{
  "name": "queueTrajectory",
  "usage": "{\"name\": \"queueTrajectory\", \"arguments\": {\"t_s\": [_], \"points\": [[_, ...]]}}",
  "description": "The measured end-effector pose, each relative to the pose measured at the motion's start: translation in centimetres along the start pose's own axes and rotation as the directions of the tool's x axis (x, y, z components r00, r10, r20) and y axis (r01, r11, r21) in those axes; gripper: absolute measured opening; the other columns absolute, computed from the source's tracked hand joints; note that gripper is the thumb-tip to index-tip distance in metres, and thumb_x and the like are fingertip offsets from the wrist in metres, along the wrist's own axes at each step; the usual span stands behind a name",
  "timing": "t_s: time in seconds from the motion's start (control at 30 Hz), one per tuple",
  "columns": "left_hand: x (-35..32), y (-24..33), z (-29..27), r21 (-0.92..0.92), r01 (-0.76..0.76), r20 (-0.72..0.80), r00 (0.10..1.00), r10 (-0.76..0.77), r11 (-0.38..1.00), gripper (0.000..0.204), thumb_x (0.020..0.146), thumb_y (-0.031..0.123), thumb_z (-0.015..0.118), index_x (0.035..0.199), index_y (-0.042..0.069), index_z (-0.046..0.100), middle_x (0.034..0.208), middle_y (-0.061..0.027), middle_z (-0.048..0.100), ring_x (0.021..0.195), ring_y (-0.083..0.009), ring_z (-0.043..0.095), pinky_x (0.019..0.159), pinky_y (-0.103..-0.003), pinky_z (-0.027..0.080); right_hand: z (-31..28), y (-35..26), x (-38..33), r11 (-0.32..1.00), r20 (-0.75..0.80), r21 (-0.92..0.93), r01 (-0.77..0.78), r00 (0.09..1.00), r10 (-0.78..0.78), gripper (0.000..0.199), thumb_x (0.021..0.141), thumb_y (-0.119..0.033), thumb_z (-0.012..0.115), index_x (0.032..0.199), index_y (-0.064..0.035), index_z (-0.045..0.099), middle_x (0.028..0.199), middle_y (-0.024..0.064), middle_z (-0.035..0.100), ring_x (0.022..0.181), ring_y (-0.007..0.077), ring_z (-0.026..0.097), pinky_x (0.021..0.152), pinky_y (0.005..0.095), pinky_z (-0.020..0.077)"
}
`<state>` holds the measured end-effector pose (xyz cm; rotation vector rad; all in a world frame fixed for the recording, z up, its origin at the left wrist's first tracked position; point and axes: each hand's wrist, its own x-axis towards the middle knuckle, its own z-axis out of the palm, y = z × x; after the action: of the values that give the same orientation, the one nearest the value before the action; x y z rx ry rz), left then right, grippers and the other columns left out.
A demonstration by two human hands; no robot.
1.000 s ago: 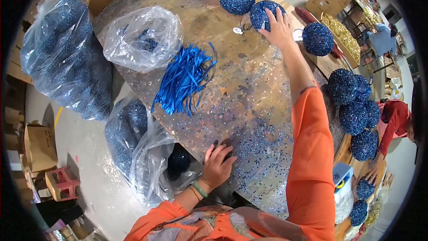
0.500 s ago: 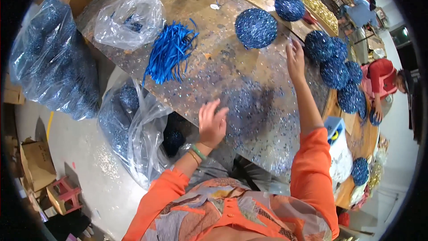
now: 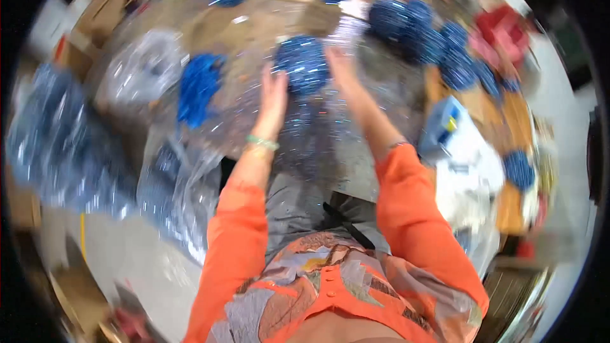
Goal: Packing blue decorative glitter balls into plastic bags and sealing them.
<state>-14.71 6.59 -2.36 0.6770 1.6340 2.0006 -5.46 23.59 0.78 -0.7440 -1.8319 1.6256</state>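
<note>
A round, glittery blue tinsel ball [image 3: 302, 67] is between my two hands over the worktable [image 3: 244, 32]. My left hand [image 3: 274, 92], with a green bangle at its wrist, is against the ball's left side. My right hand [image 3: 339, 63] is at its right side, with its fingers smeared by motion. The ball's underside is hidden, so I cannot tell whether it rests on the table. Loose blue glitter lies on the tabletop below the ball. A bundle of blue ribbon strips [image 3: 201, 89] lies to the left of my left hand.
More blue balls [image 3: 387, 20] cluster at the right, and single ones sit at the far edge. Clear plastic bags [image 3: 143, 67] and a large bag of blue balls [image 3: 60, 146] are on the left. A light-blue box [image 3: 443, 128] stands right; another person [image 3: 502, 35] is beyond.
My view has turned, and the picture is blurred. Both hands, apart before, have come together on either side of the blue ball, which appears slightly closer to me.
</note>
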Motion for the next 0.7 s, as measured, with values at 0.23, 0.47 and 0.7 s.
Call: {"name": "queueTrajectory", "arguments": {"t_s": [0.23,0.47,0.7], "points": [[-7.8,3.2,4.6,-0.222,0.097,0.100,0.992,-0.076,0.970,0.053,0.095,0.035,0.049,0.138,0.012,0.029,0.136,-0.0091,0.038,0.119,-0.0256,0.044,0.096,-0.045,0.037,-3.3,0.7,-7.5,0.975,-0.188,0.184,0.122,0.978,-0.087,0.053,0.084,-0.034,0.067,0.121,-0.0023,0.047,0.113,0.0112,0.054,0.105,0.0187,0.050,0.092,0.0312,0.0408],[-11.7,1.4,7.3,-0.220,0.216,0.205,0.964,-0.172,0.951,0.048,0.096,0.032,0.048,0.137,0.015,0.029,0.133,-0.0056,0.038,0.118,-0.0167,0.039,0.098,-0.039,0.031,-7.8,-0.2,-15.1,0.990,-0.344,-0.092,0.105,0.930,-0.131,0.062,0.078,-0.040,0.071,0.120,-0.0015,0.047,0.112,0.0182,0.057,0.105,0.0278,0.055,0.092,0.0367,0.0420],[-15.3,5.1,3.2,0.015,0.044,0.134,0.990,-0.046,0.999,0.057,0.095,0.026,0.051,0.143,0.011,0.025,0.145,-0.0168,0.029,0.131,-0.0255,0.033,0.105,-0.039,0.030,-8.9,-4.0,-18.2,0.920,-0.229,-0.392,0.029,0.965,-0.128,0.070,0.082,-0.044,0.065,0.133,-0.0029,0.042,0.137,0.0187,0.044,0.126,0.0332,0.043,0.102,0.0407,0.0366]]}}
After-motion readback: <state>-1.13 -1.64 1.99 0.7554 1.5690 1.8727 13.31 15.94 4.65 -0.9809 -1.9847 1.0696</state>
